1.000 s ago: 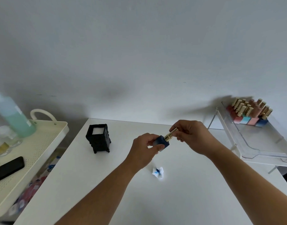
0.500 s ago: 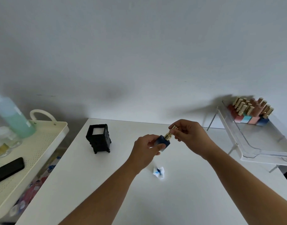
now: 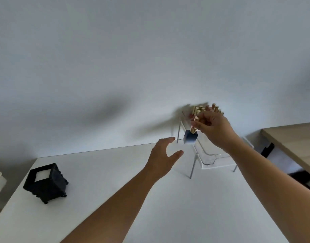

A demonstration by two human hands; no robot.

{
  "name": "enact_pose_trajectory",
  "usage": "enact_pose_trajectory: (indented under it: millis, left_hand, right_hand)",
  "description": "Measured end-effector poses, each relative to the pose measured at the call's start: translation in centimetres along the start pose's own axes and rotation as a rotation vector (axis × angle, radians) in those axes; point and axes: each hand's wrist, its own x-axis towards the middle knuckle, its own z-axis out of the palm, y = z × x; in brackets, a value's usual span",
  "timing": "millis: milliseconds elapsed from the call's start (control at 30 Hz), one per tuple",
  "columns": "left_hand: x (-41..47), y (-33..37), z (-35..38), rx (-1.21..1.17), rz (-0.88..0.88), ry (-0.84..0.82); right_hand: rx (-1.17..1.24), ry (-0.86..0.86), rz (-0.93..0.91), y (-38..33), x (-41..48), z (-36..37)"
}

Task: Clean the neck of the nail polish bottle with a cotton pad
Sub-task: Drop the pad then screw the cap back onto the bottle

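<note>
A dark blue nail polish bottle [image 3: 190,136] with a gold cap hangs in the air in front of the clear rack, held by its cap in my right hand [image 3: 212,129]. Just left of and below the bottle, my left hand [image 3: 163,157] is open with fingers spread and holds nothing. The used cotton pad is out of sight, hidden by my arms or outside the frame. A black holder [image 3: 45,183] with white cotton pads inside stands at the table's left.
A clear rack on thin metal legs [image 3: 212,160] stands at the table's back right, with several gold-capped polish bottles [image 3: 203,109] at its far end. A wooden table [image 3: 294,142] lies further right. The white table [image 3: 101,172] ends at the wall.
My left hand let go of the bottle and opened. My right hand carried the bottle by its cap up and right to the rack. The view turned right.
</note>
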Motion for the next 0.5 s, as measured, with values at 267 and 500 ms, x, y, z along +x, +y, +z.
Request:
enact_pose_trajectory:
  millis: [267,500]
  left_hand:
    - [4.3,1.9,10.2,0.395,0.072,-0.137]
    - [4.5,-1.0,12.9,0.622,0.059,-0.177]
  right_hand:
    - [-0.143,0.055,0.059,8.7,3.4,-6.6]
    - [-0.125,0.031,0.109,13.4,5.6,-6.2]
